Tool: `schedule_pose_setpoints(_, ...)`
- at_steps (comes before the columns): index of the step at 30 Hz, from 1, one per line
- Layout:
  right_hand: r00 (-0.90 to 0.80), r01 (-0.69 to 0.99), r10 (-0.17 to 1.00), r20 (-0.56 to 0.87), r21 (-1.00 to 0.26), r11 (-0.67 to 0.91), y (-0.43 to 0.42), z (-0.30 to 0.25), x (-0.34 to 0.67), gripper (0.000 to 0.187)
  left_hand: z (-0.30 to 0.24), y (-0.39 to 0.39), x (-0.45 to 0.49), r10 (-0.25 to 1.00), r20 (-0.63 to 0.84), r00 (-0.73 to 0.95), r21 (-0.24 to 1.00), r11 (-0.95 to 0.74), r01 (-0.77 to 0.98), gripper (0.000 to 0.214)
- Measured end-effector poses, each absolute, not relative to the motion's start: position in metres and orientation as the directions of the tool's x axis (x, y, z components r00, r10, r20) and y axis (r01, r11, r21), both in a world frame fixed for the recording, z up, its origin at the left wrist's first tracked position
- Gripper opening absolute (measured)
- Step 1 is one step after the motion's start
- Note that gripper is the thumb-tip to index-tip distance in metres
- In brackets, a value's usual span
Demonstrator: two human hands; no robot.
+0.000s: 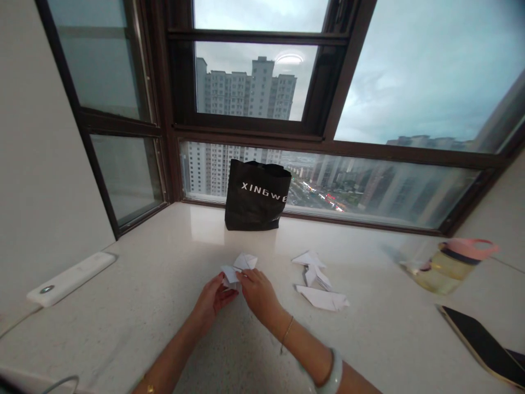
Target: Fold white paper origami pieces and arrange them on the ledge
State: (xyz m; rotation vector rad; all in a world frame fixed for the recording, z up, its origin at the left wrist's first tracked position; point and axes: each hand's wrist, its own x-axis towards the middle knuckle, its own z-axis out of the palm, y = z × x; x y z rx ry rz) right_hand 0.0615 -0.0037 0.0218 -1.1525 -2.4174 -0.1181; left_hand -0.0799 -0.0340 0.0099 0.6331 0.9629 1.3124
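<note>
A small piece of folded white paper [231, 275] is held between my two hands, just above the pale sill. My left hand [212, 302] grips it from the left, fingers curled under its lower edge. From the right, my right hand [257, 290] pinches it with thumb and fingertips, which partly hide the folds. Right behind it lies another white folded paper piece [246, 260]. Off to the right, several white folded paper shapes lie in a loose column, among them a pointed one [310, 259] at the back and a long flat one [323, 299] at the front.
A black bag [257, 202] with white letters stands against the window. At left lies a white power strip [73, 278] with a cable. To the right are a drinking bottle [451, 265] with a pink lid and a dark-screened phone [479, 339].
</note>
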Motion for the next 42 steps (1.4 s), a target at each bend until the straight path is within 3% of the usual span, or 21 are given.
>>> schedule_pose_setpoints(4, -0.594, 0.644, 0.654, 0.468, -0.209, 0.735, -0.012, 0.013, 0.049, 0.024, 0.009, -0.034, -0.083, 0.976, -0.199, -0.088, 0.872, 0.135, -0.471, 0.026)
schedule_pose_setpoints(7, -0.507, 0.682, 0.716, 0.479, -0.285, 0.673, 0.013, 0.017, 0.050, 0.024, 0.009, -0.035, -0.094, 0.963, -0.205, -0.176, 0.886, 0.106, -0.451, 0.019)
schedule_pose_setpoints(10, -0.404, 0.859, 0.842, 0.356, -0.170, 0.484, 0.045, 0.018, 0.058, 0.029, 0.012, -0.036, -0.105, 0.943, -0.224, -0.246, 0.887, 0.093, -0.452, 0.017)
schedule_pose_setpoints(12, -0.409, 0.893, 0.875, 0.259, -0.083, 0.442, 0.059, 0.015, 0.063, 0.027, 0.014, -0.037, -0.109, 0.940, -0.228, -0.253, 0.890, 0.096, -0.446, 0.017)
schedule_pose_setpoints(18, -0.495, 0.860, 0.848, 0.190, -0.030, 0.509, 0.053, 0.004, 0.078, 0.025, 0.011, -0.041, -0.114, 0.960, -0.206, -0.188, 0.924, 0.128, -0.360, 0.017)
schedule_pose_setpoints(22, -0.578, 0.808, 0.800, 0.161, -0.026, 0.588, 0.036, 0.004, 0.089, 0.026, 0.008, -0.042, -0.114, 0.941, -0.244, -0.235, 0.934, 0.162, -0.318, 0.018)
schedule_pose_setpoints(24, -0.534, 0.824, 0.826, 0.180, -0.110, 0.556, 0.030, 0.008, 0.096, 0.026, 0.007, -0.043, -0.113, 0.933, -0.262, -0.247, 0.933, 0.179, -0.313, 0.019)
schedule_pose_setpoints(26, -0.434, 0.809, 0.871, 0.230, -0.324, 0.490, 0.025, 0.015, 0.101, 0.033, 0.006, -0.044, -0.112, 0.935, -0.269, -0.232, 0.928, 0.188, -0.322, 0.020)
schedule_pose_setpoints(29, -0.376, 0.523, 0.896, 0.237, -0.744, 0.417, 0.018, 0.027, 0.106, 0.040, 0.005, -0.047, -0.109, 0.950, -0.266, -0.165, 0.919, 0.199, -0.340, 0.024)
schedule_pose_setpoints(31, -0.424, 0.292, 0.880, 0.213, -0.888, 0.355, 0.012, 0.035, 0.108, 0.043, 0.003, -0.049, -0.104, 0.960, -0.258, -0.108, 0.916, 0.207, -0.343, 0.027)
schedule_pose_setpoints(33, -0.416, 0.218, 0.883, 0.218, -0.919, 0.330, 0.004, 0.043, 0.109, 0.044, 0.003, -0.051, -0.099, 0.964, -0.257, -0.064, 0.913, 0.221, -0.343, 0.029)
schedule_pose_setpoints(38, -0.215, 0.422, 0.886, 0.410, -0.780, 0.463, -0.018, 0.061, 0.114, 0.039, 0.004, -0.056, -0.083, 0.962, -0.273, 0.017, 0.892, 0.260, -0.370, 0.034)
schedule_pose_setpoints(42, -0.427, 0.347, 0.865, 0.263, -0.836, 0.425, -0.028, 0.067, 0.114, 0.039, 0.006, -0.061, -0.075, 0.968, -0.222, 0.114, 0.891, 0.249, -0.380, 0.040)
